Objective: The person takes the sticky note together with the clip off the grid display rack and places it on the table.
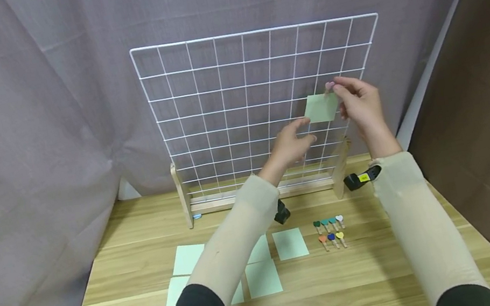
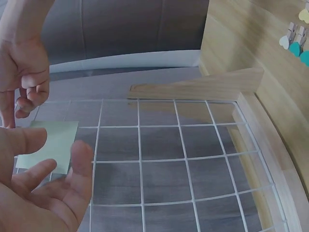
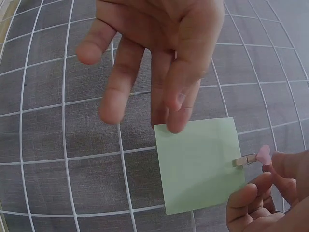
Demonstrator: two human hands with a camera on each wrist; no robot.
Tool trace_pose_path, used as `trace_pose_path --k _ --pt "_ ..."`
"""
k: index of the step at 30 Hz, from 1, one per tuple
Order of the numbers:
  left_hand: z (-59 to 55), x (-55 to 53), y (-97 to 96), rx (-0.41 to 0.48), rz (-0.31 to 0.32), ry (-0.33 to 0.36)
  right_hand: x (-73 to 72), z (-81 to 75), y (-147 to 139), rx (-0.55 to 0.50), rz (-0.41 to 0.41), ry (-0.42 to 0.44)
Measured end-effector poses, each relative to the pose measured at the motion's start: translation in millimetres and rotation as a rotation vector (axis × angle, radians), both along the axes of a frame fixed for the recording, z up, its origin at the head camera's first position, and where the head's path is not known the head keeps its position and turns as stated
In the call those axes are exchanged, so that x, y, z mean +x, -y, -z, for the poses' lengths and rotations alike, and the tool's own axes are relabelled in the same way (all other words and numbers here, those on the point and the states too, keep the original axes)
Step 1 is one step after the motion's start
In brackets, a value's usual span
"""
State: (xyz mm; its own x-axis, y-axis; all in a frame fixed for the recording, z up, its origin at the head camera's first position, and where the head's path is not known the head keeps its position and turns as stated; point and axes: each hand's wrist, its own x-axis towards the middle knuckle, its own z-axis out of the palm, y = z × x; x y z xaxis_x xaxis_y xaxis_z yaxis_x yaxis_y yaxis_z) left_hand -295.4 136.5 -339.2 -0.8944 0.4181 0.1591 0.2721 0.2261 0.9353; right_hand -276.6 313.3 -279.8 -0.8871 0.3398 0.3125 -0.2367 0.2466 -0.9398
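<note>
A pale green paper square (image 1: 321, 108) lies against the white wire grid (image 1: 237, 109), toward its right side. At its upper right edge is a small wooden clothespin (image 3: 245, 160) with a pink heart. My right hand (image 1: 361, 102) has its thumb and curled fingers at the heart end, pinching it at the edge. My left hand (image 1: 289, 144) is by the paper's lower left corner, with thumb and fingers spread apart. In the right wrist view a left fingertip (image 3: 177, 123) overlaps the paper's edge; whether it touches is unclear.
Wooden feet (image 1: 182, 197) hold up the grid on the table (image 1: 116, 285). Several more green paper squares (image 1: 290, 244) lie on the table, partly under my left arm. Several heart clothespins (image 1: 331, 236) sit in two rows to their right. Grey cloth (image 1: 48, 127) hangs behind.
</note>
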Motion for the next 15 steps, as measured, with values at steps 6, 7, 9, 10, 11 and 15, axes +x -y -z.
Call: trace_pose_path --k 6,7,9,10,11,15 --pt "0.0 1.5 1.0 0.101 0.026 0.021 -6.6 -2.0 3.2 0.003 -0.017 0.006" --pt "0.0 1.6 1.3 0.102 0.025 0.02 -7.7 -1.9 3.4 0.002 -0.016 0.004" --pt "-0.2 2.1 1.6 0.098 0.019 0.019 -9.7 -1.8 4.2 0.006 -0.012 0.001" --pt "-0.3 2.1 1.8 0.093 0.016 0.016 -10.5 -1.7 4.5 0.0 -0.013 -0.002" --pt "-0.3 2.1 1.9 0.092 0.014 0.013 -11.3 -1.6 4.8 -0.012 -0.017 -0.008" --pt "-1.0 2.1 2.0 0.096 0.006 0.006 -12.8 -1.3 6.1 -0.043 -0.028 -0.029"
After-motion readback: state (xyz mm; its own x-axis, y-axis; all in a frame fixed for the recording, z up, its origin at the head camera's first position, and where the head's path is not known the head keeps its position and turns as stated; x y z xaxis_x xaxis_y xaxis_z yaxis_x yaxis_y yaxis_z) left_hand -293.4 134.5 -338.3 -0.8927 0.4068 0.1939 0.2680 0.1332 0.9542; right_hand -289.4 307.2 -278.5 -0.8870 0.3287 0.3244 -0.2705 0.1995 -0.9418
